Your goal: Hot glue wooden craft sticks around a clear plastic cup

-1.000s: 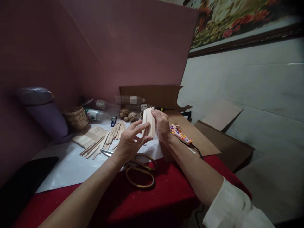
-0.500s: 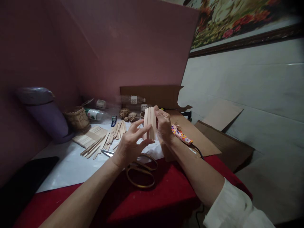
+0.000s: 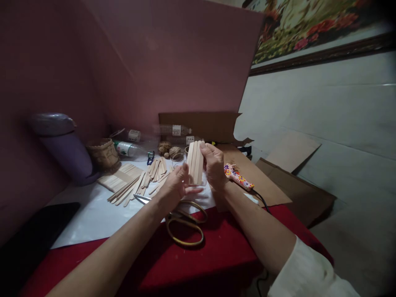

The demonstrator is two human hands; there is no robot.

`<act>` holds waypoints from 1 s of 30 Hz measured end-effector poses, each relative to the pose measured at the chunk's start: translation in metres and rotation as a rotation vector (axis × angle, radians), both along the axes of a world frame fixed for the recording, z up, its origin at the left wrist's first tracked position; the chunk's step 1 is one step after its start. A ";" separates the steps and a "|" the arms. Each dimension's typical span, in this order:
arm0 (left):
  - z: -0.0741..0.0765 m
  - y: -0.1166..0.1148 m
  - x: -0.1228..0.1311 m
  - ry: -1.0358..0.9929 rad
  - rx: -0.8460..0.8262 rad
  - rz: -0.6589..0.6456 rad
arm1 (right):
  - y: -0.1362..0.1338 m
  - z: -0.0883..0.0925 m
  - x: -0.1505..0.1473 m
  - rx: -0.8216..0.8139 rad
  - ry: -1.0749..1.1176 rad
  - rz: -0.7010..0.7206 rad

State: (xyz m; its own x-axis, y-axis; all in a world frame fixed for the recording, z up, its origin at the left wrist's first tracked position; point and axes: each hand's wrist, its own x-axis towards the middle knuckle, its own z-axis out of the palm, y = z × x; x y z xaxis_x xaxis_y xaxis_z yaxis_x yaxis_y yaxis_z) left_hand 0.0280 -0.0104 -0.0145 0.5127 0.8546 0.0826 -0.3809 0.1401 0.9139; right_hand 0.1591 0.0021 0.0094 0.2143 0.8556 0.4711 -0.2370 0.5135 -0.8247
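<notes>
Both hands hold a small upright panel of pale wooden sticks [image 3: 195,162] above the table. My right hand [image 3: 214,166] grips its right edge, fingers curled round it. My left hand [image 3: 175,187] is closed on its lower left edge, thumb along the front. Under my hands lie gold-handled scissors [image 3: 184,225] on a red cloth [image 3: 198,264]. Loose wooden sticks [image 3: 142,183] are spread on a white sheet [image 3: 99,214] to the left. A glue gun with a flowered pattern [image 3: 237,177] lies just right of my right wrist, its black cord trailing off.
A purple flask [image 3: 64,146] and a small woven basket [image 3: 103,153] stand at the left. Plastic bottles [image 3: 130,142] and twine balls [image 3: 170,150] lie at the back. Cardboard pieces [image 3: 278,181] cover the right. A dark flat object [image 3: 34,235] sits at the near left.
My left hand's spread fingers have closed onto the lower left edge of the stick panel. The panel stays upright in my right hand.
</notes>
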 end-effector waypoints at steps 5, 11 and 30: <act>-0.001 -0.006 0.002 -0.060 -0.103 -0.093 | -0.001 -0.007 -0.004 -0.039 -0.139 0.019; -0.002 -0.008 0.003 -0.041 -0.152 -0.046 | 0.009 -0.010 -0.001 -0.002 -0.090 0.006; -0.002 -0.005 0.006 -0.036 0.001 0.173 | 0.008 -0.008 0.000 0.099 -0.144 -0.120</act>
State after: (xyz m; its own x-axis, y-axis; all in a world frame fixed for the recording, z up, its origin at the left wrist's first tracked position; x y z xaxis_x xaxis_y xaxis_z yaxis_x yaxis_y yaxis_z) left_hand 0.0342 -0.0154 -0.0169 0.3546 0.9297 0.0995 -0.4319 0.0685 0.8993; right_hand 0.1596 0.0100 0.0012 0.2364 0.7762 0.5845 -0.0525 0.6109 -0.7900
